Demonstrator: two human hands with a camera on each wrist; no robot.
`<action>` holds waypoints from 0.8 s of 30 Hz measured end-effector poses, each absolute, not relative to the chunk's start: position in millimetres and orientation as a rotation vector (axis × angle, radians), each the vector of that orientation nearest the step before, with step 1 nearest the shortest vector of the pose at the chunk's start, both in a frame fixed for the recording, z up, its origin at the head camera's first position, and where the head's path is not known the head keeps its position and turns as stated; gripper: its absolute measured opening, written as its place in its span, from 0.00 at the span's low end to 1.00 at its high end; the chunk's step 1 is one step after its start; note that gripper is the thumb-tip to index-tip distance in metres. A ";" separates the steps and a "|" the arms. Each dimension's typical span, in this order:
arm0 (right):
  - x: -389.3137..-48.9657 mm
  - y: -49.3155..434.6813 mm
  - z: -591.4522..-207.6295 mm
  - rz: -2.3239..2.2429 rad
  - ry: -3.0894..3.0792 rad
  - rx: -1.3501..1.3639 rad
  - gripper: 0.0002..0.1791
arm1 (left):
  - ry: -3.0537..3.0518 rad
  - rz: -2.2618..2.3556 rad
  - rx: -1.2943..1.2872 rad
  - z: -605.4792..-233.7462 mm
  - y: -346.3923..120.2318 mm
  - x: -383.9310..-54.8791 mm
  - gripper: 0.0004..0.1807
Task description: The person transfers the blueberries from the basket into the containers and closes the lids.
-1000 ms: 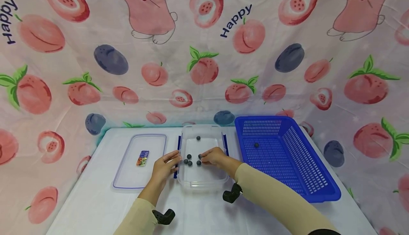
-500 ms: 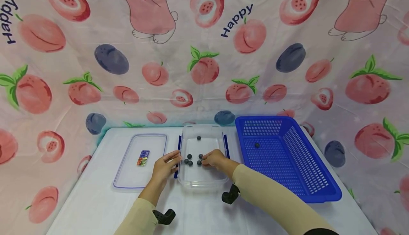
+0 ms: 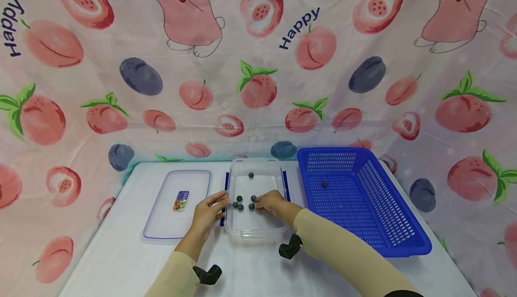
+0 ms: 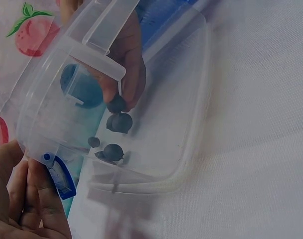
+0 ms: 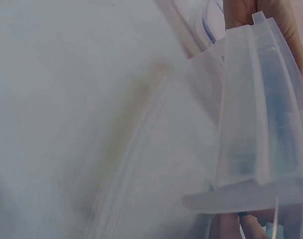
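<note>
A clear plastic container [image 3: 258, 225] with blue side latches [image 3: 286, 185] stands in the middle of the table. My left hand [image 3: 207, 211] grips its left wall, with thumb and fingers by a blue latch [image 4: 61, 177] in the left wrist view. Inside the container, my right hand [image 3: 275, 203] pinches a small dark blueberry [image 4: 116, 103] between thumb and fingertips. Several more blueberries [image 3: 239, 198] lie on the container floor near those fingers, and one blueberry [image 3: 251, 175] sits toward the back. The container wall largely hides the right fingers in the right wrist view.
A blue perforated basket [image 3: 363, 207] stands on the right, with one blueberry [image 3: 325, 184] in it. On the left lies a clear lid [image 3: 161, 225] with a blue seal and a colourful label [image 3: 181, 200]. A fruit-printed cloth [image 3: 258, 77] hangs behind the white table [image 3: 250, 270].
My right hand has shifted very slightly down in the container, its fingers staying by the same blueberries. The left hand keeps its place on the container's left side.
</note>
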State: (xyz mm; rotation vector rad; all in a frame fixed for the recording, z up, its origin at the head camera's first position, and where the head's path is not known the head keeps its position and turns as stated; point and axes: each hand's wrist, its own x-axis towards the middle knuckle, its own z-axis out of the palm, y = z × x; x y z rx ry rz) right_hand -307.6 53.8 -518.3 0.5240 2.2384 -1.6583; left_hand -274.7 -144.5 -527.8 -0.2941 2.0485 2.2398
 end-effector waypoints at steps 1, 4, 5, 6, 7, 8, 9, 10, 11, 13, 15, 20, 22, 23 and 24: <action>-309.4 54.0 -520.0 -1.672 2.216 0.535 0.11 | 2.047 2.237 -0.304 -527.7 -144.4 -274.8 0.23; -311.7 54.1 -519.8 -1.752 2.103 0.601 0.12 | 2.050 2.232 -0.308 -527.5 -144.4 -274.9 0.23; -311.4 54.0 -518.0 -1.790 2.054 0.628 0.12 | 2.051 2.232 -0.311 -527.2 -144.4 -274.7 0.23; -310.4 53.9 -515.6 -1.825 2.008 0.652 0.13 | 2.049 2.233 -0.315 -526.9 -144.4 -274.7 0.23; -308.5 53.0 -511.5 -1.845 1.970 0.695 0.14 | 2.049 2.235 -0.310 -527.1 -144.6 -274.7 0.23; -307.2 52.7 -508.6 -1.872 1.934 0.713 0.15 | 2.048 2.236 -0.311 -527.0 -144.6 -274.6 0.23; -305.8 52.7 -505.7 -1.895 1.904 0.721 0.15 | 2.048 2.237 -0.314 -527.0 -144.6 -274.7 0.23; -304.6 52.8 -503.2 -1.916 1.875 0.725 0.15 | 2.047 2.238 -0.314 -527.3 -144.6 -274.6 0.23; -303.4 52.9 -501.1 -1.930 1.857 0.725 0.15 | 2.049 2.235 -0.317 -527.5 -144.5 -274.8 0.23; -302.4 53.7 -498.3 -1.938 1.842 0.714 0.16 | 2.052 2.233 -0.313 -528.3 -144.3 -274.9 0.23; -302.9 55.0 -496.0 -1.940 1.838 0.700 0.15 | 2.055 2.230 -0.314 -528.4 -143.9 -275.1 0.23; -308.4 61.0 -485.9 -1.966 1.805 0.598 0.19 | 2.060 2.225 -0.295 -529.0 -144.0 -275.0 0.24; -311.9 66.3 -476.7 -2.004 1.766 0.549 0.21 | 2.059 2.224 -0.294 -529.1 -144.4 -275.1 0.24; -314.0 70.1 -471.4 -2.029 1.748 0.524 0.22 | 2.061 2.221 -0.295 -529.1 -144.6 -275.1 0.24; -316.3 74.4 -465.2 -2.057 1.733 0.516 0.23 | 2.062 2.220 -0.296 -528.9 -144.9 -275.1 0.24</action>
